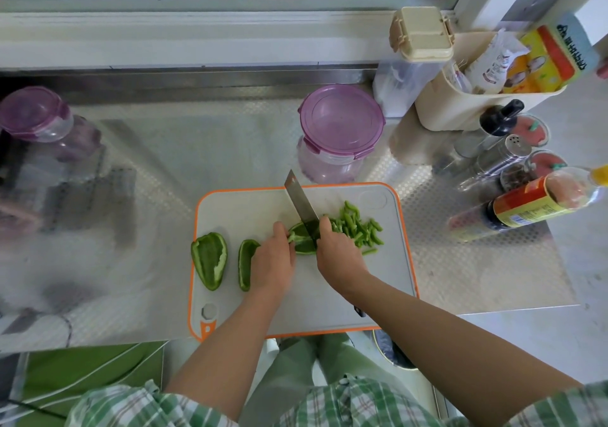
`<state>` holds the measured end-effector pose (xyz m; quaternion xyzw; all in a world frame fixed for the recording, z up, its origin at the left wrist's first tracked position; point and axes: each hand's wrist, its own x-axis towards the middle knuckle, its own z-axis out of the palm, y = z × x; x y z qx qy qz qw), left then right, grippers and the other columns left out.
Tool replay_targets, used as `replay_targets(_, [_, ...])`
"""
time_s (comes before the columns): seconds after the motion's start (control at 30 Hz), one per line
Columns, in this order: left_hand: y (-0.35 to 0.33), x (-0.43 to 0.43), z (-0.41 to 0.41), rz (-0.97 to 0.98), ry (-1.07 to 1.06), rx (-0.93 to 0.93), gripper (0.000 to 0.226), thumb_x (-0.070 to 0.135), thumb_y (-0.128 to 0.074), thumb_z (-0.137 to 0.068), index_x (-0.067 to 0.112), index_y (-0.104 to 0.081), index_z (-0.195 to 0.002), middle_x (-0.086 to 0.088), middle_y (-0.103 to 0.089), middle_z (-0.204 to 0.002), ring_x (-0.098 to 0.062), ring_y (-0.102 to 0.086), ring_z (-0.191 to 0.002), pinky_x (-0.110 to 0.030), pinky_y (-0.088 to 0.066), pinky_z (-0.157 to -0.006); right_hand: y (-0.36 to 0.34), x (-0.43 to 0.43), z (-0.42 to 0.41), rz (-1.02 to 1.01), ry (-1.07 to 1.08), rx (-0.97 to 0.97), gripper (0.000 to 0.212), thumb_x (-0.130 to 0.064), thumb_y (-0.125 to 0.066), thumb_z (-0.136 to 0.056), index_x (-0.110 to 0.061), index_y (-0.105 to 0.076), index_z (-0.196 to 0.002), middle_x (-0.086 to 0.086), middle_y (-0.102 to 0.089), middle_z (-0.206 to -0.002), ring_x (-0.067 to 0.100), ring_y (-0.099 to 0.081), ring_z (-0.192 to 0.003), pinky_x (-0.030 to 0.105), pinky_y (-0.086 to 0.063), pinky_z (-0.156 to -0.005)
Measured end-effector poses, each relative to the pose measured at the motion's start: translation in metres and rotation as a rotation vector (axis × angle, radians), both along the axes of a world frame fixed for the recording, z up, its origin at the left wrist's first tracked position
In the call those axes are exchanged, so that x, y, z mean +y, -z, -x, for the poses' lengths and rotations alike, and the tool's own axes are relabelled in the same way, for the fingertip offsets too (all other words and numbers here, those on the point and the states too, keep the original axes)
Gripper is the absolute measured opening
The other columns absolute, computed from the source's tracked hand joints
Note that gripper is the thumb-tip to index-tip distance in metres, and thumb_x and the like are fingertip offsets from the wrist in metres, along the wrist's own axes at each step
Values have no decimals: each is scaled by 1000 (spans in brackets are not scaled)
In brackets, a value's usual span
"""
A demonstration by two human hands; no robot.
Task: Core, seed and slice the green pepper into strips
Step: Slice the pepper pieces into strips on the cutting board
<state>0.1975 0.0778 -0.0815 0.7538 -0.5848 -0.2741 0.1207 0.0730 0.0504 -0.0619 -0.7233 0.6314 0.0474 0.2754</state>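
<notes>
**Q:** What surrounds the work, largest first?

**A:** A steel counter (164, 163) carries a white cutting board (250, 206). At far right is a cream basket (454, 110) of packets. A purple-lidded tub (342, 120) stands just behind the board, and a sauce bottle (533, 206) is off its right side.

**Q:** And the hands?

**A:** The left hand (274, 262), fingers bent, presses down on a pepper wedge (304, 244) at mid-board, hiding its left end. The right hand (339, 255) is wrapped round the handle of a knife (301, 202), covering it. The blade lies across the wedge.

**Q:** The remaining pepper?

**A:** A wide pepper piece (209, 260) and a narrow pepper piece (246, 263) lie hollow side up at the board's left. Strips (357, 226) are heaped just right of the blade.
</notes>
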Motion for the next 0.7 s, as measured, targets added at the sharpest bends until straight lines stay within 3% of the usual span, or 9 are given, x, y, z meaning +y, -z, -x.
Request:
replay_targets(0.23, [-3, -2, -2, -29, 46, -28, 14, 20, -43, -101, 8, -39, -108, -16, -66, -94, -40, -63, -85, -41, -42, -63, 1, -6, 1, 22, 21, -20, 17, -3, -40, -96, -10, -35, -112, 6, -51, -76, 28, -50, -66, 37, -38, -55])
replay_targets(0.5, [-8, 0, 2, -44, 39, -49, 15, 20, -41, -102, 8, -38, -110, -17, -66, -98, -40, -63, -89, -38, -37, -62, -8, -5, 17, 60, 90, -107, 21, -7, -39, -99, -7, -36, -120, 2, -48, -68, 22, -49, -60, 32, -33, -46])
replay_targets(0.7, [-9, 1, 0, -63, 35, -55, 14, 20, -41, -102, 9, -38, -109, -15, -66, -97, -38, -63, -88, -39, -41, -63, -9, 5, 19, 39, 3, -154, 25, -12, -39, -100, -7, -36, -124, 6, -54, -74, 29, -56, -67, 38, -41, -55])
